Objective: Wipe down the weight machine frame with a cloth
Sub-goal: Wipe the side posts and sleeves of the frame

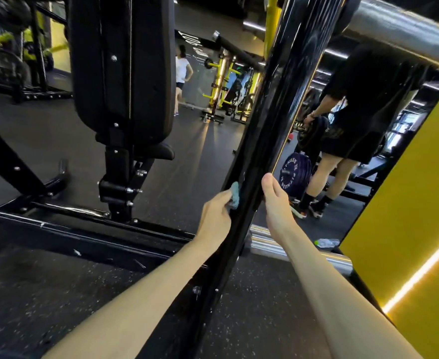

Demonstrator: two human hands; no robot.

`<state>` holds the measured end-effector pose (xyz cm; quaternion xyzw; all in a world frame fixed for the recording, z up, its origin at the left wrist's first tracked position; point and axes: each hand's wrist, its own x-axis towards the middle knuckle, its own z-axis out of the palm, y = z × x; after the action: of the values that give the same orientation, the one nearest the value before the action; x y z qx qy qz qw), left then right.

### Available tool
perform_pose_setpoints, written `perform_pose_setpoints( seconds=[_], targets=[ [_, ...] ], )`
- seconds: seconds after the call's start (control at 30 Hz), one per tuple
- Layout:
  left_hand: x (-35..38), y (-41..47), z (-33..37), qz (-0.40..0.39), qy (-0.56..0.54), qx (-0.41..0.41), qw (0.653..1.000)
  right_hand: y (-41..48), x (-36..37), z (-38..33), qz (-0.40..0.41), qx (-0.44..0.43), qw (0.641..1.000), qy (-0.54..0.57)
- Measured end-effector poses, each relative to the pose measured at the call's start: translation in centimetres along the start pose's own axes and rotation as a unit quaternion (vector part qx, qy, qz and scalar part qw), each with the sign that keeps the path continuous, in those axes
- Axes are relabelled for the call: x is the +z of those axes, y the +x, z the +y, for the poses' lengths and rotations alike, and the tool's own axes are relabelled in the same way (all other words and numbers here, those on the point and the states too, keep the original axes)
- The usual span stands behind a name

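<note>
The left hand's [217,216] fingers [225,201] curl around a bunched blue-green cloth [235,194], pressing it to the left face of the slanted black frame beam [272,120]. On the beam's right edge the right hand's [275,206] thumb [267,181] lies straight; its other fingers are hidden behind the beam, so their grip cannot be told. A black backrest pad [122,66] stands left of the beam. A purple weight plate [294,174] sits just right of it, and a chrome bar [291,248] runs out lower right.

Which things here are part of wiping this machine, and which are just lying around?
Job: small teal cloth, left hand holding it, right hand, glossy black slanted frame post.
Lying about: purple round weight plate, clear plastic bottle on floor, yellow metal plate rack.
</note>
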<state>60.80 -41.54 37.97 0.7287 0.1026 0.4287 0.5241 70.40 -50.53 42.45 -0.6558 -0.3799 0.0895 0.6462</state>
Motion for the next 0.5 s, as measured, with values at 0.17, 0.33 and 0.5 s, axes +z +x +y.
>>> perform_pose_setpoints(
  seconds=[0.17,0.33,0.5],
  targets=[
    [0.4,2.2,2.9,0.019,-0.024,0.058,0.998,-0.3,0.3,-0.1,0.008,0.004,1.0,-0.001],
    [0.1,-0.4,-0.6,-0.002,0.012,0.001,1.0,-0.5,0.6,-0.1,0.018,0.007,1.0,0.014],
    [0.2,2.1,3.2,0.027,-0.019,0.058,0.998,-0.8,0.9,-0.6,0.004,-0.003,1.0,0.021]
  ],
)
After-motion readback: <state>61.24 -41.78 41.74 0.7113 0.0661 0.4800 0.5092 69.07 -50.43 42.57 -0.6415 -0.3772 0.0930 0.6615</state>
